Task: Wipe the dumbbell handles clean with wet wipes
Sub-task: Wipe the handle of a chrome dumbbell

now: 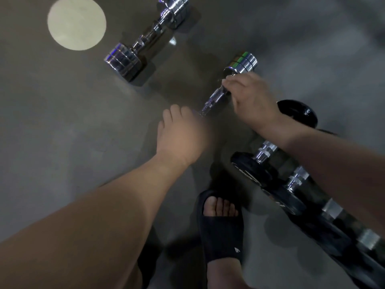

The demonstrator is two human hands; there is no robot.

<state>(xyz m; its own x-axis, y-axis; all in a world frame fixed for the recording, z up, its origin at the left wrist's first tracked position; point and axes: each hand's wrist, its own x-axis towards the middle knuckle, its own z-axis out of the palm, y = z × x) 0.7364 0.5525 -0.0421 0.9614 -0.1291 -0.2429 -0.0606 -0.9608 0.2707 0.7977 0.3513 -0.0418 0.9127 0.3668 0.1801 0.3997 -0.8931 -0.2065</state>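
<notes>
The right hand [252, 101] grips the small dumbbell [217, 97], lying lower-left to upper-right (left hand [181, 136]: hold unclear).

Grey floor [62, 132]: lg chrome dumbbell [146, 37], black dumbbells [248, 172], pale disc [76, 22].

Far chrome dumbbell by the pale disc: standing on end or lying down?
Lying down. The far chrome dumbbell has both heads on the floor.

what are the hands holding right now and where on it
The small chrome dumbbell: the right hand grips the handle next to the far head; the left hand covers the near end, too blurred to tell its grip.
</notes>
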